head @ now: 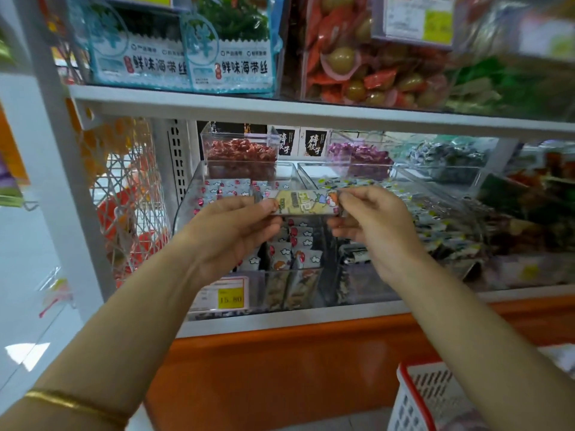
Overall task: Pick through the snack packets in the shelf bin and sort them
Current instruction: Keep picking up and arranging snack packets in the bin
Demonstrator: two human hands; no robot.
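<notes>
Over the clear shelf bin (186,194), your left hand (230,231) and right hand (370,225) each pinch one end of a yellow snack packet (306,203). Many packets (295,244) sit unsorted below, so most sorting looks left.

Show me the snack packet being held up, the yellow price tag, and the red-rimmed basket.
snack packet (306,203), head view, middle of its printed front.
yellow price tag (230,298), head view, centre of the yellow patch with the numbers.
red-rimmed basket (435,388), head view, its white slotted wall.
</notes>
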